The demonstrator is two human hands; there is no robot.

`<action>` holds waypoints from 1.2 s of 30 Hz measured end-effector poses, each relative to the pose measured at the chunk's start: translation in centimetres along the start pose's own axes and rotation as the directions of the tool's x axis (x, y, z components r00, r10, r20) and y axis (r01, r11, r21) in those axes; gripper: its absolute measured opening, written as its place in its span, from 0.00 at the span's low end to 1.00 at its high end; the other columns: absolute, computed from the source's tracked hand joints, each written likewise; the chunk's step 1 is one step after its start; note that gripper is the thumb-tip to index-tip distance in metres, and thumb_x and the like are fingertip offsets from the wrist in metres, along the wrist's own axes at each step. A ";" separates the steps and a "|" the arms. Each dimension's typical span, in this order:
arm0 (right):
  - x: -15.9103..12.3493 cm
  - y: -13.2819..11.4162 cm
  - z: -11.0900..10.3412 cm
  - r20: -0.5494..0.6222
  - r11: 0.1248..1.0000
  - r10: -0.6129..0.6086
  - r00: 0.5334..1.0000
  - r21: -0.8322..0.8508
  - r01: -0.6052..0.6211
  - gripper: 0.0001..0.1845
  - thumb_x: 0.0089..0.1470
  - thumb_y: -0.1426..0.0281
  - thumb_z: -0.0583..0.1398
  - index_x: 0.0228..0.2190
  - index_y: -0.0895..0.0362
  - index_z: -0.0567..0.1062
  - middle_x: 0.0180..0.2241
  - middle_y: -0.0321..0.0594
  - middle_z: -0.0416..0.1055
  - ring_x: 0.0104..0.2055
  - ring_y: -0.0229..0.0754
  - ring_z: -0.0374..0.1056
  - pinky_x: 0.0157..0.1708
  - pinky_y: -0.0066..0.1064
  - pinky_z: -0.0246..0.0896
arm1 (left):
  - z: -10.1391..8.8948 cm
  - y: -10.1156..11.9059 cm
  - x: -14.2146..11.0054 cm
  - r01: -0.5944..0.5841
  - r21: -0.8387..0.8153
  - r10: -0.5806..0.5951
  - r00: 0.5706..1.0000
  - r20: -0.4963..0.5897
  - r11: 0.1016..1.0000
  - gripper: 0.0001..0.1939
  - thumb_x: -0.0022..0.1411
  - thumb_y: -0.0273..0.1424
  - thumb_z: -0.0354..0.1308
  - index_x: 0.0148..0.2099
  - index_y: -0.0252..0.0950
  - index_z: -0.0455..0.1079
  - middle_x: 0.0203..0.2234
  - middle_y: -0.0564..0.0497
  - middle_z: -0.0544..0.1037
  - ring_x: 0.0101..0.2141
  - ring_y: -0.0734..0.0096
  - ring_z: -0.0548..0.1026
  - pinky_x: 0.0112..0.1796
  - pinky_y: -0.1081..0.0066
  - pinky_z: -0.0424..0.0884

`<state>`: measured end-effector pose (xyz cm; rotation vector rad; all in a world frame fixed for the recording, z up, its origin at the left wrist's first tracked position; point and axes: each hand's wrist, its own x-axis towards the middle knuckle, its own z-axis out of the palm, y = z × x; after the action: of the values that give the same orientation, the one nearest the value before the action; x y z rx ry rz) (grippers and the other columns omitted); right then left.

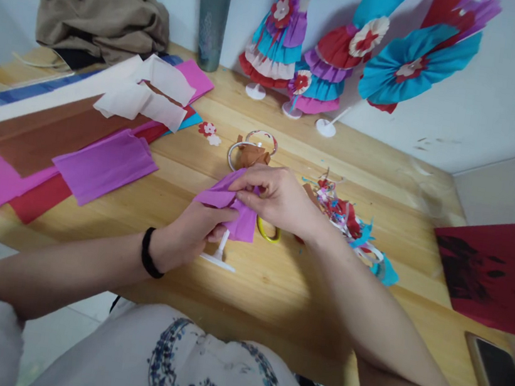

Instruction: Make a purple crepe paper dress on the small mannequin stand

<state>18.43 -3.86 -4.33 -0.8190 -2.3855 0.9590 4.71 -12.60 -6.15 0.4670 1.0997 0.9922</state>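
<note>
A piece of purple crepe paper point(244, 223) hangs around a white stand point(219, 254), whose stem and flat base show below the paper. My left hand point(193, 226), with a black band at the wrist, grips the paper from the left, its thumb lying across the front. From the upper right, my right hand point(278, 197) pinches the top of the same paper between thumb and fingertips. Just behind the hands lies a brown paper piece point(253, 154) beside ring-shaped tape rolls. A yellow tape roll point(269, 229) is partly hidden under my right hand.
Folded coloured paper sheets point(104, 163) spread over the left side. Paper dresses on stands point(277, 44) and a blue paper flower point(416, 65) line the wall near a bottle point(213, 16). Scraps point(344, 214) lie right of my hands; a phone point(496, 383) rests at the far right.
</note>
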 end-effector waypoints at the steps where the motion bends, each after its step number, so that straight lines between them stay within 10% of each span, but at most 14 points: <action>1: -0.2 -0.1 0.0 0.017 1.000 -0.007 1.000 -0.016 0.007 0.09 0.51 0.76 0.61 0.28 0.52 0.80 0.28 0.36 0.78 0.34 0.41 0.72 0.37 0.34 0.67 | -0.1 -0.1 0.0 0.001 -0.008 -0.001 1.000 0.003 1.000 0.09 0.51 0.23 0.59 0.28 0.36 0.59 0.13 0.62 0.56 0.13 0.86 0.51 0.16 0.81 0.44; 22: 1.4 0.8 -0.4 0.048 0.971 0.152 0.987 0.181 -0.158 0.07 0.49 0.77 0.60 0.24 0.54 0.76 0.20 0.33 0.69 0.22 0.36 0.62 0.22 0.29 0.56 | 0.7 0.4 -0.2 0.040 -0.025 -0.042 0.997 -0.062 0.999 0.09 0.50 0.19 0.58 0.29 0.35 0.61 0.14 0.63 0.59 0.12 0.88 0.52 0.15 0.82 0.44; 36: -0.6 -0.2 0.2 -0.001 0.975 0.146 0.989 0.172 -0.143 0.07 0.52 0.73 0.59 0.28 0.54 0.78 0.28 0.37 0.78 0.31 0.40 0.71 0.33 0.33 0.66 | 0.4 0.1 -0.2 0.055 -0.066 -0.055 0.998 0.009 0.996 0.09 0.50 0.21 0.59 0.30 0.35 0.61 0.16 0.61 0.61 0.14 0.87 0.53 0.15 0.83 0.47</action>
<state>18.72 -4.49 -4.37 -0.9394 -2.2180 1.1937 5.00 -12.63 -5.82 0.3845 1.0643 0.9748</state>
